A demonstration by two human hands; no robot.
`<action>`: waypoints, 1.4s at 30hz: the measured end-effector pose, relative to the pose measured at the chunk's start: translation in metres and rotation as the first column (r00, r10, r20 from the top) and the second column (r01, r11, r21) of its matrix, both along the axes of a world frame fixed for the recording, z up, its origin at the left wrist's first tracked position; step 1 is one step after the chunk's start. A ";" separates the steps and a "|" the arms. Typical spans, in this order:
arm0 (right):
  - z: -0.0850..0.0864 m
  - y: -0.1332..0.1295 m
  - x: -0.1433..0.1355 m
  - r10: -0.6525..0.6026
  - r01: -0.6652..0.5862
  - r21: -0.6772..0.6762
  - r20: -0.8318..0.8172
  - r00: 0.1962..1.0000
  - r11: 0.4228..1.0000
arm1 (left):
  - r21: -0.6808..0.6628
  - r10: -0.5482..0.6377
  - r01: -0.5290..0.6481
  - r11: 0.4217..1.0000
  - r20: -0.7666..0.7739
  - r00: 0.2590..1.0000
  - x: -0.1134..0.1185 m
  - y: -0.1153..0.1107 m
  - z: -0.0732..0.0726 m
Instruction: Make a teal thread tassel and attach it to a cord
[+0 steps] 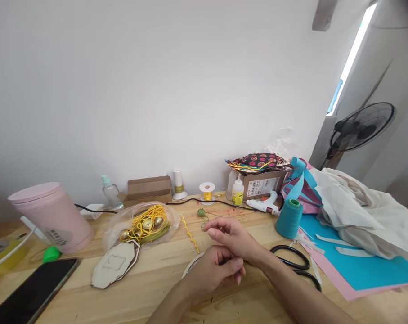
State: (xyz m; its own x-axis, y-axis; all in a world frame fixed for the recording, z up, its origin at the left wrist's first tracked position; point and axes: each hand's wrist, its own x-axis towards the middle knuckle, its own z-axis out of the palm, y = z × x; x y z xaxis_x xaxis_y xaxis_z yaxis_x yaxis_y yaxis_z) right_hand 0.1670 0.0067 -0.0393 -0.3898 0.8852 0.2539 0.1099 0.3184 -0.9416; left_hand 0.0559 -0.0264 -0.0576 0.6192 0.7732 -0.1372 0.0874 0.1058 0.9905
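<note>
At the left edge of the frame a roll of yellow tape lies beside a pink container, with a dark phone at lower left. Next come pale octagonal pieces, touching a clear plastic bag of yellow cords and gold balls. Behind, an open brown box stands near two spools. Right of the bag lies a twisted yellow cord. At lower centre the left hand is partly closed, fingers curled, over a pale curved-edged piece; whether it grips anything, I cannot tell. The right hand reaches above it, thumb and forefinger nearly together beside green thread; whether they pinch it is unclear. Farther right are a glue bottle, a white glue gun, black looped handles and a teal thread cone. Blue and pink sheets partly underlie whitish cloth at lower right, below a fan.
</note>
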 end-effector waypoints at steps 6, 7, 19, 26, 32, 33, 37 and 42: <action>0.006 0.010 0.021 -0.319 0.321 0.199 -0.043 0.947 0.926 | -0.172 0.136 -0.100 0.980 0.214 0.967 -0.005 0.004 0.003; 0.007 0.009 0.024 -0.275 0.273 0.194 -0.018 0.961 0.942 | -0.175 0.170 -0.132 0.976 0.229 0.958 -0.007 0.006 0.003; 0.009 0.005 0.024 -0.062 0.023 0.171 0.228 0.972 0.985 | -0.130 0.344 -0.319 0.939 0.303 0.889 -0.020 0.018 -0.001; 0.003 0.003 0.017 -0.256 0.111 0.487 0.242 0.936 0.866 | -0.067 0.461 -0.458 0.886 0.222 0.859 -0.022 0.022 -0.005; 0.004 -0.003 0.012 -0.223 0.134 0.432 0.162 0.961 0.892 | -0.075 0.467 -0.464 0.882 0.251 0.848 -0.022 0.021 -0.002; 0.005 -0.003 0.011 -0.242 0.174 0.384 0.135 0.961 0.907 | -0.083 0.464 -0.460 0.884 0.263 0.846 -0.022 0.021 -0.001; 0.005 0.001 0.011 -0.196 0.158 0.253 0.135 0.971 0.955 | -0.077 0.432 -0.430 0.900 0.301 0.850 -0.023 0.021 -0.002; 0.003 0.002 0.011 -0.058 0.057 -0.021 -0.017 0.998 0.998 | -0.121 0.438 -0.422 0.899 0.307 0.845 -0.024 0.021 0.000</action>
State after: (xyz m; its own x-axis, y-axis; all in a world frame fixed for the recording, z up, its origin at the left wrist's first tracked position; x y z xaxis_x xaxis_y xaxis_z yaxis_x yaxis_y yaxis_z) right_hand 0.1783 0.0084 -0.0358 -0.3338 0.9110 0.2422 0.1105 0.2930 -0.9497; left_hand 0.0319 -0.0059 -0.0577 0.2424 0.9696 -0.0325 -0.2967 0.1060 0.9491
